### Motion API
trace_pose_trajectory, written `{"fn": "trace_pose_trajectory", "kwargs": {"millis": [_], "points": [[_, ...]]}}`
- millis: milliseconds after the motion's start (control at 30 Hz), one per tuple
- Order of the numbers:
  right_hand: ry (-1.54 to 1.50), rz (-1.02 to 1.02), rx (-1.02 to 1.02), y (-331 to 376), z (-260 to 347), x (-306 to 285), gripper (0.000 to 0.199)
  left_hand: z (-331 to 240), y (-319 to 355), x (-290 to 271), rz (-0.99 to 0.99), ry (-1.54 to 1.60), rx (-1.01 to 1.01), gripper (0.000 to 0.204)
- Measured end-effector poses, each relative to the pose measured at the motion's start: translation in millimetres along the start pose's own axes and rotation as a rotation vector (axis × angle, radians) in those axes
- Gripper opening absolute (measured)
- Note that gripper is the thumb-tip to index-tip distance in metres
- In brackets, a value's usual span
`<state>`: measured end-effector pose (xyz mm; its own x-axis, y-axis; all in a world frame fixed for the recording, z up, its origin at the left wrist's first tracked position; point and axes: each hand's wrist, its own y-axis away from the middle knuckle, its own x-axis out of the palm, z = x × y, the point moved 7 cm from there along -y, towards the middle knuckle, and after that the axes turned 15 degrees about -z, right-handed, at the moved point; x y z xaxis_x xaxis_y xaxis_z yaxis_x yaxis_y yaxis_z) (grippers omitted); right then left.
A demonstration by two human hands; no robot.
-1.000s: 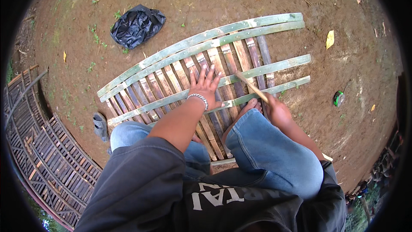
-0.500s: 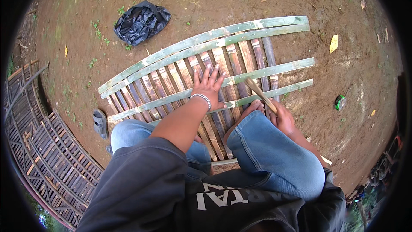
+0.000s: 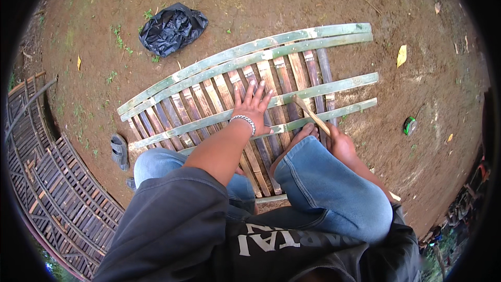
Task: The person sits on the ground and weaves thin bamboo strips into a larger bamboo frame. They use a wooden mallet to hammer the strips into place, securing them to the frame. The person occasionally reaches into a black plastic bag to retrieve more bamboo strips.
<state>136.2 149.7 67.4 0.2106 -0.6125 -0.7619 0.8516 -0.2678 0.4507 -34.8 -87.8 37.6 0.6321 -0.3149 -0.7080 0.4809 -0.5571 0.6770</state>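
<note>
A panel of bamboo slats lies on the ground, with long green bamboo strips (image 3: 344, 82) running across the narrow brown slats (image 3: 300, 73). Fingers spread, my left hand (image 3: 251, 108) lies flat on the panel over a green strip and the slats. My right hand (image 3: 342, 143) is closed round a light-brown wooden stick (image 3: 311, 110), whose far end reaches a green strip. Whether that end touches the strip, I cannot tell. One bare foot (image 3: 304, 133) rests at the panel's near part, beside my right hand.
A black plastic bag (image 3: 172, 28) lies beyond the panel at the left. A grey sandal (image 3: 119, 151) is left of my knee. On the right are a green-and-black tape measure (image 3: 410, 126) and a yellow leaf (image 3: 401, 56). Another slatted bamboo structure (image 3: 68, 188) stands at the far left.
The stick in my right hand has shifted slightly left at its far end. My left hand stays flat in the same place on the panel.
</note>
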Motion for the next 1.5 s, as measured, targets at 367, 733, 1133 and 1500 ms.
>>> {"fn": "trace_pose_trajectory", "kwargs": {"millis": [367, 733, 1133, 1500], "points": [[-0.172, -0.242, 0.222, 10, -47, -8, 0.048, 149, 25, -81, -1.591, 0.435, -0.409, 0.039], [-0.342, -0.247, 0.349, 8, -22, -16, 0.044, 292, -65, -135, -0.732, 0.128, -0.79, 0.034], [-0.331, -0.207, 0.312, -3, -22, -16, 0.043, 308, -64, -126, -0.888, 0.266, -0.726, 0.024], [-0.387, -0.167, 0.295, -24, 0, -23, 0.042, 312, -56, -124, -0.869, 0.266, -0.71, 0.021]]}}
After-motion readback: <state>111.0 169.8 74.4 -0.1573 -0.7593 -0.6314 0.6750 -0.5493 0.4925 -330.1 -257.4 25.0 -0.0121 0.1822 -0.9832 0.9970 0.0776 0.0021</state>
